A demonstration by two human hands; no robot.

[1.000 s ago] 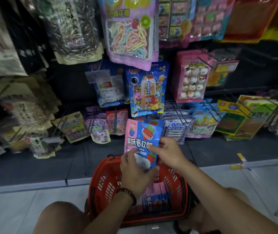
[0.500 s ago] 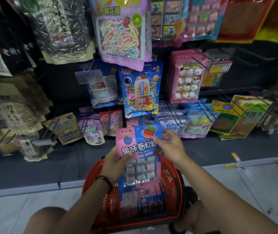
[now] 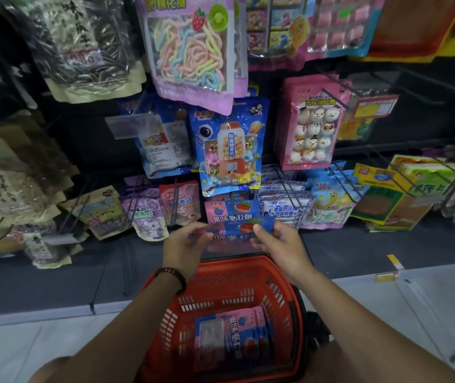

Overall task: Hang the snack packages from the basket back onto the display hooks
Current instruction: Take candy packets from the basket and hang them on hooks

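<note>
Both hands hold one pink-and-blue fruit candy package (image 3: 234, 230) by its top corners, tilted forward just below a matching package (image 3: 230, 212) that hangs on a low hook. My left hand (image 3: 186, 246) pinches the left corner, my right hand (image 3: 278, 244) the right one. Below them stands the red plastic basket (image 3: 284, 283) with more of the same packages (image 3: 231, 338) lying flat inside. The hook itself is hidden behind the packages.
Wire hooks carry many snack bags: a blue gumball-machine bag (image 3: 229, 150), a pink snowman marshmallow bag (image 3: 313, 128), a purple rope-candy bag (image 3: 190, 48), white-blue packs (image 3: 284, 205). Yellow-green boxes (image 3: 397, 194) lean at right. A dark shelf base (image 3: 55, 275) meets the pale floor.
The package rose out of the basket and moved forward toward the low hook, tipping from upright to nearly flat. Both hands moved forward with it, now gripping its top corners.
</note>
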